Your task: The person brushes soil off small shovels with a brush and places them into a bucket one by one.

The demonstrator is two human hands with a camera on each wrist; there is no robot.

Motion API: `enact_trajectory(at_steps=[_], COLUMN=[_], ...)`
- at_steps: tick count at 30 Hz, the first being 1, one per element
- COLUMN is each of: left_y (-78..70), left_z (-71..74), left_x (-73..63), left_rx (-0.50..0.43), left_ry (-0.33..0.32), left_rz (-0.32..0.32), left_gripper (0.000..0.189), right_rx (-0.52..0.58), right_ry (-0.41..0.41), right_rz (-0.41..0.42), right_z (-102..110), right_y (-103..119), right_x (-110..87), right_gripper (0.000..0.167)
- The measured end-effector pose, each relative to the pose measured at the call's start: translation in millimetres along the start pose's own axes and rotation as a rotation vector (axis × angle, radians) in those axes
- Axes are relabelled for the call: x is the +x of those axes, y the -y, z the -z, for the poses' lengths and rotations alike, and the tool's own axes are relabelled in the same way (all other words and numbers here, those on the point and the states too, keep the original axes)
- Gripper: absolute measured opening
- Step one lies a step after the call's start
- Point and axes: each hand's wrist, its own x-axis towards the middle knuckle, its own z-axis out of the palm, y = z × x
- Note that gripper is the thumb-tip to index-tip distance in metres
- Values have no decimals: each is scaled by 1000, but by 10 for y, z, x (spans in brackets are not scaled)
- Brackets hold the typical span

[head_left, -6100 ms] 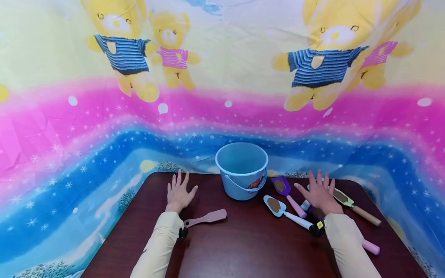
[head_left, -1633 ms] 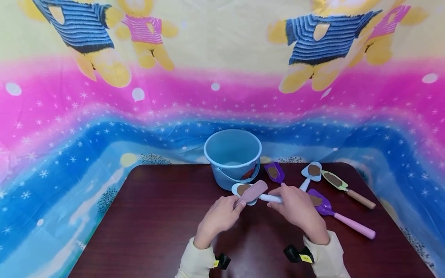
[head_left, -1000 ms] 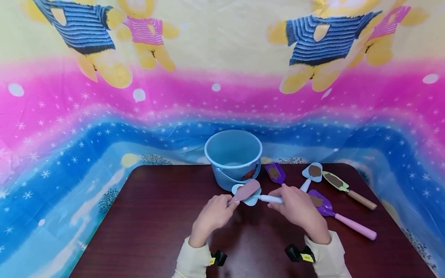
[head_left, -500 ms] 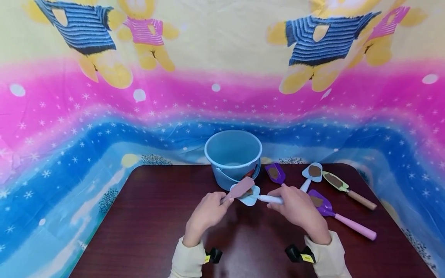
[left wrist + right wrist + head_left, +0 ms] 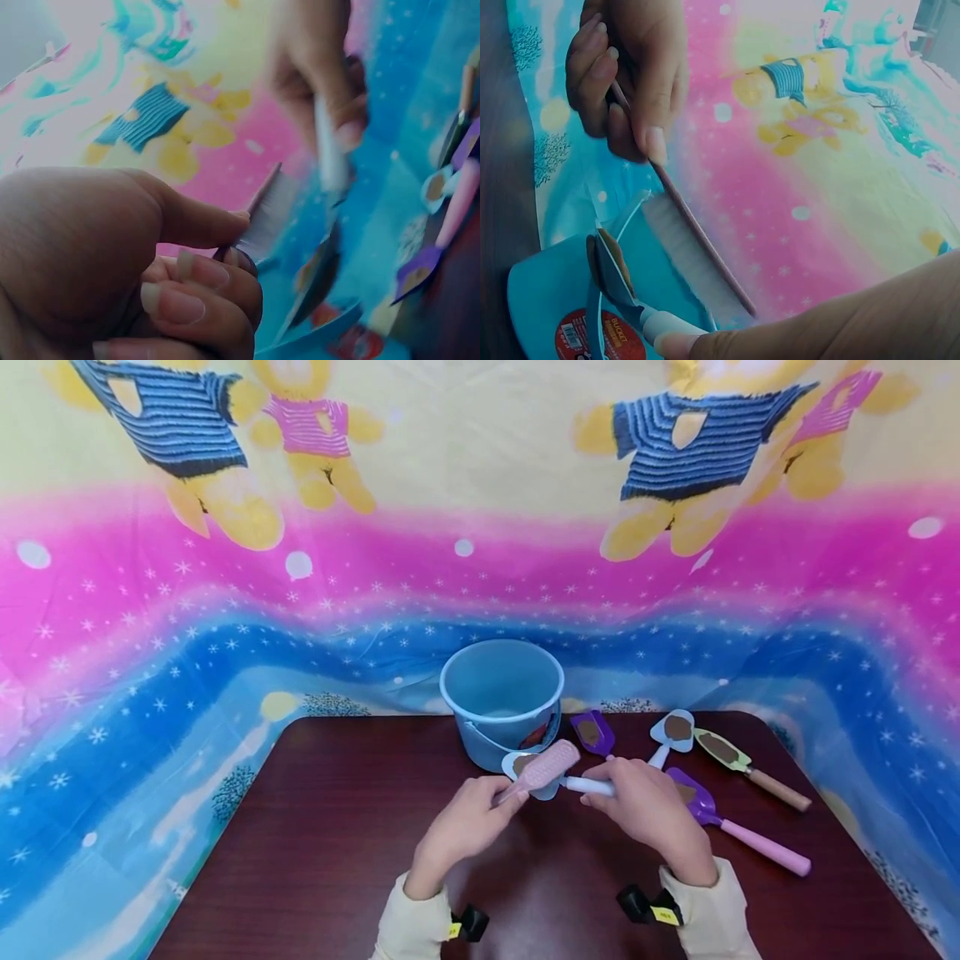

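My left hand (image 5: 465, 822) grips a pink brush (image 5: 553, 763) by its slim handle. In the right wrist view the brush's white bristles (image 5: 686, 251) face a small light blue hand trowel (image 5: 613, 266). My right hand (image 5: 648, 802) holds that trowel by its pale handle, thumb along the top. A brown patch marks the trowel's scoop, and the brush head partly covers it in the head view. Both tools are raised in front of the light blue bucket (image 5: 471, 743), low against its near wall in the head view.
On the table's right lie a purple trowel (image 5: 592, 733), another light blue one (image 5: 672, 731), a green one with a wooden handle (image 5: 722, 749) and a purple one with a pink handle (image 5: 701, 806). Each shows brown in its scoop. A printed cloth (image 5: 360, 635) hangs behind the table.
Both hands lay spread on the table at first; since then they have taken up the brush and the trowel. The brush has slid left over the scoop, then back right. The trowel stays nearly still.
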Motion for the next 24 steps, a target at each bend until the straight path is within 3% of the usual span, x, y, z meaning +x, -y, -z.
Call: enact_trajectory(at_steps=[6, 11, 20, 24], left_y=[-33, -24, 57, 119], left_z=[-192, -227, -6, 127], left_x=[49, 48, -17, -60], left_rx=[22, 58, 59, 43], left_ry=[25, -1, -21, -59], left_rz=[21, 70, 123, 154], left_gripper=[24, 23, 25, 24], right_rx=[-14, -20, 11, -3], right_ry=[-4, -10, 11, -4], right_rz=[-6, 2, 0, 16], right_z=[11, 37, 42, 61], right_y=[8, -15, -10, -14], right_x=[-17, -31, -14, -23], right_gripper=[24, 26, 25, 24])
